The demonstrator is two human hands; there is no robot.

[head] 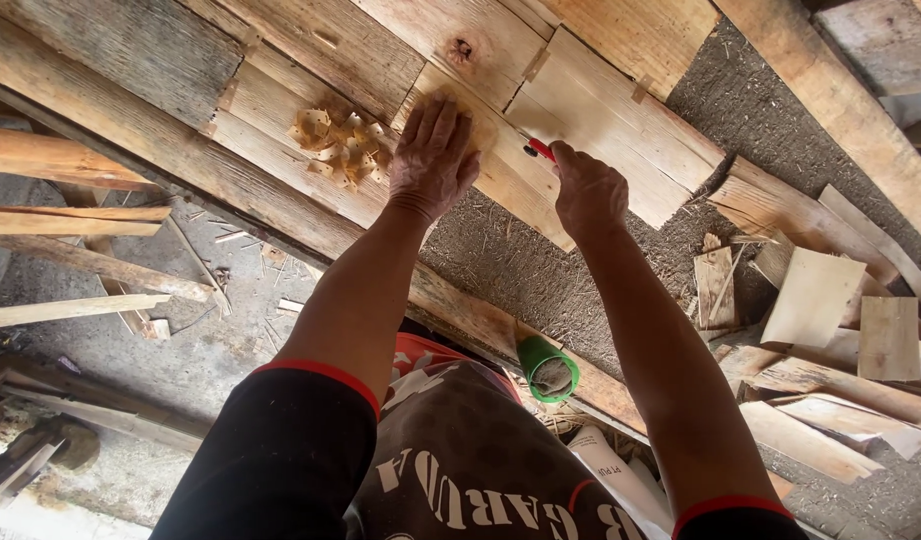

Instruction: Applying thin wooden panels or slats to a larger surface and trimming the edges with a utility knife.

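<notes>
The left hand [432,155] lies flat, fingers spread, on a pale wooden board [500,165], pinning it against the planks [310,60] so it cannot slide. The right hand [587,190] closes its grip on a red-handled tool [540,150] whose tip meets the board's edge beside the left hand. Small wood blocks [342,145] sit heaped just left, within reach.

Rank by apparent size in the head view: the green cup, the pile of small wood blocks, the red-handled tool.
1. Pile of small wood blocks
2. Green cup, though it sits nearer the camera
3. Red-handled tool, mostly hidden in the right hand

Plank workbench [310,40] — small wood blocks [342,145] and thin boards [600,110] on it.
</notes>
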